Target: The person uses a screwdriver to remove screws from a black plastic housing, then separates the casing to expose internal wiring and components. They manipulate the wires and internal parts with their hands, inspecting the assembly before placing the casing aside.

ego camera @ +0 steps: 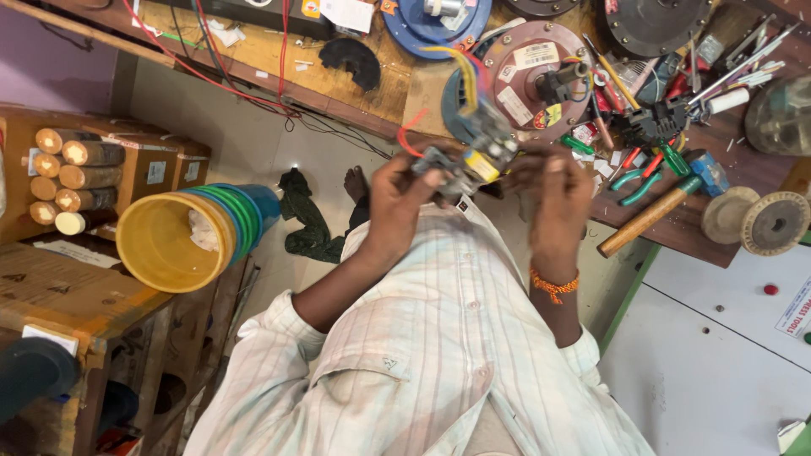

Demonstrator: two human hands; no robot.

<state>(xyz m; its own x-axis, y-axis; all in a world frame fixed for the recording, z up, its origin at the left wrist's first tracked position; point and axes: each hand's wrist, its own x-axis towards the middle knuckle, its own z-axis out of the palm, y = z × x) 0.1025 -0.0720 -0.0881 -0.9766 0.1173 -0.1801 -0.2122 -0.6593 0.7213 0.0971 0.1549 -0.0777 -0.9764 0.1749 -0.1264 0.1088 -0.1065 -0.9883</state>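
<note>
Where blurred, perhaps wired component (473, 156) in left hand (397, 198).

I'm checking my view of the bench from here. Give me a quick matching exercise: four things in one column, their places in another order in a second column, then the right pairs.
Things:
1. small wired part
2. hammer
3. yellow bucket
4. orange wristband

Places:
A. lying on the bench's right side, handle toward the edge
B. on the right hand's wrist
C. held up between both hands, left hand gripping it
D. on its side at the left, mouth facing the camera

Pairs: 1-C, 2-A, 3-D, 4-B
</note>
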